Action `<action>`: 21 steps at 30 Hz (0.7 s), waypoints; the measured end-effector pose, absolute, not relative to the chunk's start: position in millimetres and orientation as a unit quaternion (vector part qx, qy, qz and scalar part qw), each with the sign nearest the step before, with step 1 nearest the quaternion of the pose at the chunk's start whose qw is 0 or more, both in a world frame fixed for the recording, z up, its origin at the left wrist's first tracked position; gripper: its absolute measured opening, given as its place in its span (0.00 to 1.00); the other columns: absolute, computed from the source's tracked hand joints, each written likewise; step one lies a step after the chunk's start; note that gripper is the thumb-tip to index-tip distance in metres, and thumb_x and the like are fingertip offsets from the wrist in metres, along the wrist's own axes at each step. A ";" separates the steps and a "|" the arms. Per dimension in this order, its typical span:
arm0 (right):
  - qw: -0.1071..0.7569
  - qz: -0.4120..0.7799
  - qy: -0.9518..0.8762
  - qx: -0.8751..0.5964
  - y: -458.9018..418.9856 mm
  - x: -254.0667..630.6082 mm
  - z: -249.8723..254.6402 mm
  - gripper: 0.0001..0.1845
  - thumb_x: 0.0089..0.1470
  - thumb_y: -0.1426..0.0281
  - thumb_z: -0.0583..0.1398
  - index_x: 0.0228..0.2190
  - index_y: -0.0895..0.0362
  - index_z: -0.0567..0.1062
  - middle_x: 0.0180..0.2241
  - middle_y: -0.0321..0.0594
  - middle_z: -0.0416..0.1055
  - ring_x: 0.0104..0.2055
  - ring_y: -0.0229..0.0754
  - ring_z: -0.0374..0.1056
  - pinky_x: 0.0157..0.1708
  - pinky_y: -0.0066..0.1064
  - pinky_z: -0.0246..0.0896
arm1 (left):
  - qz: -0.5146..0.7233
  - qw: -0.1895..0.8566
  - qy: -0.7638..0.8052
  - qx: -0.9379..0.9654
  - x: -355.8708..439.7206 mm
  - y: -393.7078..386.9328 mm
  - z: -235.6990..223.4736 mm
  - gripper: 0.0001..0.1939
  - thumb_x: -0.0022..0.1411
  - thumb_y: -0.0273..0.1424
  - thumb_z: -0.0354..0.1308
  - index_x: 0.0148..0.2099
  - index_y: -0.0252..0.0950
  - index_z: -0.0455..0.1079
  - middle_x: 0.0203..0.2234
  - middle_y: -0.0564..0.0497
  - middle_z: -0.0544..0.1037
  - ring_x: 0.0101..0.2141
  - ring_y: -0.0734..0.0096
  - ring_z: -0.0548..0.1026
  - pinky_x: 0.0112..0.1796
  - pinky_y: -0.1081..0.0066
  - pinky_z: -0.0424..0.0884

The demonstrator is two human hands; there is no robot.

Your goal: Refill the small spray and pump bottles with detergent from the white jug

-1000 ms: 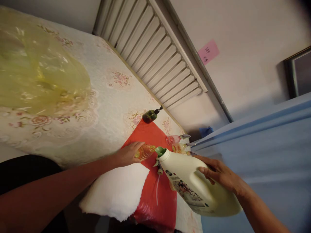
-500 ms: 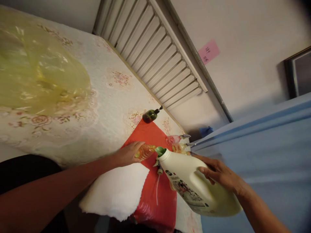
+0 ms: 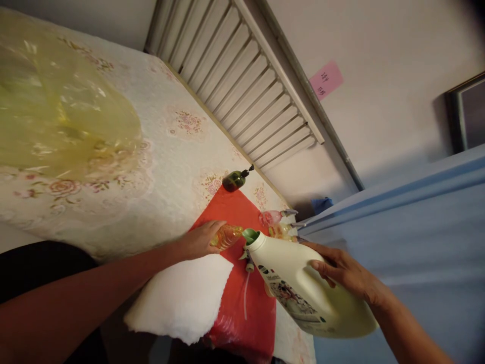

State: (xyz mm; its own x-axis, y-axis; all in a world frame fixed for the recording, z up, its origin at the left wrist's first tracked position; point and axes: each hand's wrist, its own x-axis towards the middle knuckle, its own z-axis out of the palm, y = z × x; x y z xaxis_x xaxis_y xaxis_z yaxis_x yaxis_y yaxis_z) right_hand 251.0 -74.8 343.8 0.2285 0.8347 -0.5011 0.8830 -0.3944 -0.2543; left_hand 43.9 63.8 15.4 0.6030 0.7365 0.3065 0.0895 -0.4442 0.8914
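Note:
My left hand [image 3: 200, 240] is wrapped round a clear bottle [image 3: 226, 237] tinted orange-yellow. Its mouth meets the green spout [image 3: 250, 235] of a large pale detergent jug [image 3: 303, 288]. By its handle my right hand [image 3: 341, 270] grips the jug, which is tilted toward the bottle. Whether liquid is flowing between them I cannot make out. Just below the spout, a spray trigger head [image 3: 248, 263] with a long thin tube lies on a red sheet [image 3: 248, 298]. Under my left forearm is a white cloth or paper towel [image 3: 182, 298] with a ragged edge.
Beyond the jug stand a pink spray bottle [image 3: 271, 218] and a yellow one [image 3: 280, 231]. A dark green pump bottle [image 3: 234, 180] is at the red sheet's far corner. A yellow plastic bag [image 3: 68, 111] covers part of the flowered tablecloth [image 3: 166, 167]. A radiator [image 3: 242, 86] runs along the wall.

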 end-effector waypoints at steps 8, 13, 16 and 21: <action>0.043 -0.287 0.549 0.784 -74.3 251.8 343.9 0.37 0.55 0.49 0.58 0.59 0.57 0.68 0.31 0.41 0.71 0.27 0.38 0.60 0.23 0.29 0.57 | 0.363 0.452 0.256 0.773 43.9 64.3 14.2 0.37 0.52 0.39 0.64 0.62 0.46 0.57 0.58 0.46 0.70 0.58 0.52 0.67 0.57 0.58 0.64; 0.044 -0.284 0.546 0.787 -73.6 249.1 344.5 0.37 0.55 0.49 0.58 0.59 0.57 0.68 0.28 0.38 0.69 0.26 0.38 0.59 0.24 0.29 0.56 | 0.365 0.451 0.263 0.771 44.4 63.6 13.6 0.38 0.52 0.42 0.65 0.63 0.47 0.56 0.59 0.47 0.69 0.58 0.52 0.67 0.57 0.57 0.64; 0.042 -0.282 0.543 0.790 -73.0 246.8 344.5 0.39 0.53 0.48 0.59 0.59 0.58 0.68 0.26 0.38 0.67 0.27 0.39 0.60 0.23 0.29 0.57 | 0.363 0.449 0.265 0.773 45.3 63.7 12.3 0.38 0.52 0.42 0.65 0.63 0.46 0.56 0.59 0.45 0.69 0.59 0.52 0.66 0.58 0.58 0.64; 0.037 -0.280 0.545 0.790 -73.2 246.8 344.7 0.37 0.53 0.49 0.59 0.58 0.57 0.69 0.26 0.37 0.66 0.26 0.38 0.60 0.23 0.28 0.58 | 0.369 0.447 0.261 0.772 45.8 63.9 11.0 0.38 0.53 0.42 0.65 0.63 0.47 0.56 0.59 0.45 0.69 0.58 0.51 0.67 0.57 0.58 0.64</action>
State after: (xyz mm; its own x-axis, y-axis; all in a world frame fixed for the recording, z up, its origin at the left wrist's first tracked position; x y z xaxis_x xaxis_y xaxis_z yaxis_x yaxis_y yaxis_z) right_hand 246.8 -73.2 344.7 0.2504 0.8395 -0.4822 0.8808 -0.4043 -0.2464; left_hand 45.8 63.9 11.0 0.5916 0.7325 0.3369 0.0720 -0.4641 0.8828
